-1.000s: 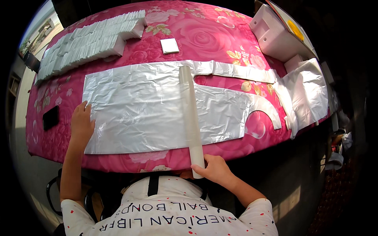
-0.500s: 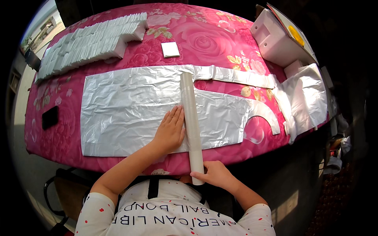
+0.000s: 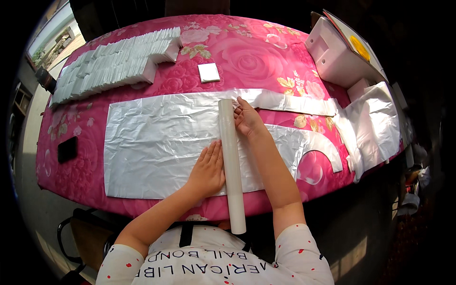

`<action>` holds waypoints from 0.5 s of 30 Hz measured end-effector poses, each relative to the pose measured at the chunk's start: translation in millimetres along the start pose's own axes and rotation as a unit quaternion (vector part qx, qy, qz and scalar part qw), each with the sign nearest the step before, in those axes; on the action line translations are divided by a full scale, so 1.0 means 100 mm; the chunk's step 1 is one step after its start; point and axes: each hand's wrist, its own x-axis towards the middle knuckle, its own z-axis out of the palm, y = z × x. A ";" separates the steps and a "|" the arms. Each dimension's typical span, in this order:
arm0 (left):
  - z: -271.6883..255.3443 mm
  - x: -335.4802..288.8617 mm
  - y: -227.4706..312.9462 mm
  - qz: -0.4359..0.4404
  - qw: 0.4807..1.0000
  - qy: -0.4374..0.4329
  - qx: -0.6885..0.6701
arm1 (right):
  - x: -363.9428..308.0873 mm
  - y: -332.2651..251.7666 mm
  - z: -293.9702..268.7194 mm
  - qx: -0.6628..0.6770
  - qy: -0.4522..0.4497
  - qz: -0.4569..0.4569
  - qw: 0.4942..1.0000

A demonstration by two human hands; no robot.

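A long whitish tube [image 3: 231, 161] lies across a shiny silvery-white plastic sheet [image 3: 147, 152] cut in the shape of an apron; its near end juts past the table edge towards my body. My left hand [image 3: 209, 168] rests flat on the sheet, fingers together and stretched out, its edge against the tube's left side. At the tube's far end, my right hand [image 3: 247, 119] has its palm turned to the tube and its fingers loosely apart, beside the upper edge of the sheet. Part of the sheet under my right forearm is hidden.
Stacks of folded white packets [image 3: 114, 61] stand at the far left, with one white packet [image 3: 209, 72] apart. A black phone [image 3: 67, 149] lies left. More crumpled plastic [image 3: 373, 126] and a white foam box [image 3: 335, 50] are at the right. A pink floral cloth [image 3: 247, 52] covers the table.
My right hand has let go of the tube's near end and moved up to its far end. The left hand stays beside the tube. The whole view has shifted slightly.
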 end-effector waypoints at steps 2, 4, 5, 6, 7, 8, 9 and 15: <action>-0.01 0.01 0.01 -0.004 1.000 -0.002 0.000 | 0.14 -0.01 -0.03 0.175 0.032 -0.016 0.984; 0.00 -0.01 0.01 -0.010 1.000 -0.010 0.010 | 0.20 -0.17 -0.19 0.212 0.015 -0.070 0.975; 0.01 -0.02 0.00 -0.013 1.000 -0.013 0.015 | 0.23 -0.29 -0.32 0.231 0.006 -0.098 0.968; 0.01 0.00 0.02 -0.008 1.000 -0.014 0.014 | 0.26 -0.46 -0.52 0.228 -0.001 -0.142 0.963; 0.01 0.00 0.02 -0.007 1.000 -0.015 0.014 | 0.31 -0.62 -0.73 0.225 -0.010 -0.183 0.957; 0.00 0.01 0.02 -0.005 1.000 -0.015 0.014 | 0.33 -0.82 -0.96 0.242 -0.003 -0.205 0.948; 0.00 0.00 0.02 -0.009 1.000 -0.017 0.017 | 0.33 -0.99 -1.13 0.259 0.002 -0.225 0.939; 0.00 0.00 0.01 -0.006 1.000 -0.010 0.015 | -0.21 -1.78 -1.34 0.248 0.039 -0.341 0.906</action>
